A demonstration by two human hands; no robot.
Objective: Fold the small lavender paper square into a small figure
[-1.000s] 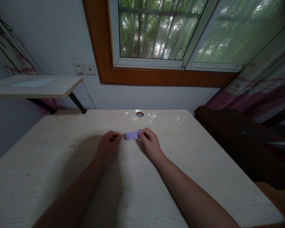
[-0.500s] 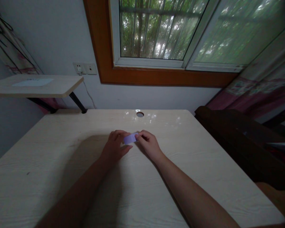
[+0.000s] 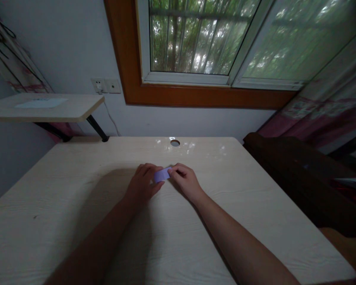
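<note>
Pale desk [image 3: 240, 178], wood-framed window [image 3: 192, 43] beyond; right hand [image 3: 186, 181] pinching purple strip [image 3: 161, 174].

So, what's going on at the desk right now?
A person has a small purple piece between both hands over the desk. The right hand pinches its right end. The left hand is at the other end, fingers above and thumb below; whether it grips is hard to tell. Beyond the hands is the desk's round hole, and a sheet lies on the raised shelf at the left.
</note>
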